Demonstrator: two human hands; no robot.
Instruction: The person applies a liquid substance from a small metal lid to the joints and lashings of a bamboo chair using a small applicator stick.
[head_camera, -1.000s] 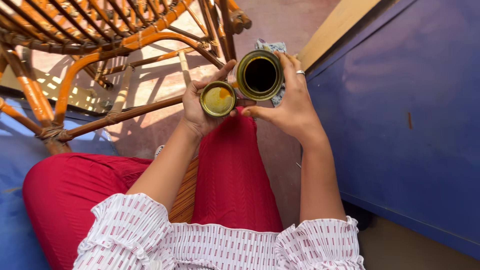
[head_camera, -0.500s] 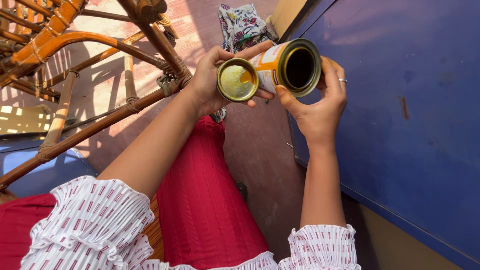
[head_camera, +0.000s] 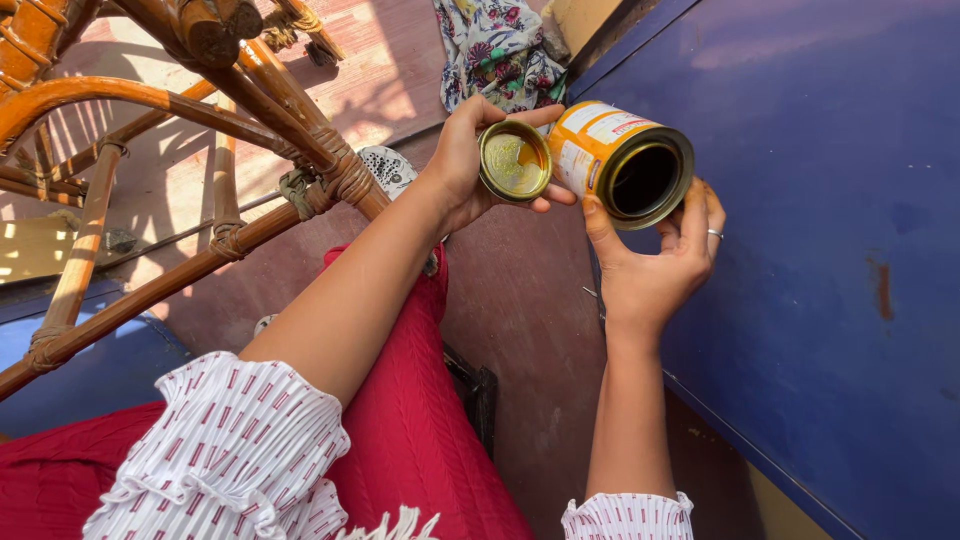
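Sunlit brown floor (head_camera: 530, 330) lay below. Her right hand (head_camera: 650, 265) gripped the tipped orange can (head_camera: 618, 160), its open mouth sideways; the left hand (head_camera: 470, 165) pinched its lid (head_camera: 514, 160). Any contents could spill onto the red dress (head_camera: 420, 420).

The floor (head_camera: 520, 330) is a dull reddish-brown surface, sunlit at the top and shaded lower down, with pale scuffs and dusty patches across it. A crumpled flowered cloth (head_camera: 500, 50) lies on it near the top, just beside the foot of a blue panel (head_camera: 830, 250) that rises along the right side. A cane chair (head_camera: 180, 150) stands on the floor at the left, its bound legs and rungs throwing striped shadows over the sunlit part. A small white patterned object (head_camera: 388, 170) (what it is cannot be told) lies by the chair leg. A dark flat piece (head_camera: 480, 395) rests on the floor lower down, beside the red-clothed knee.
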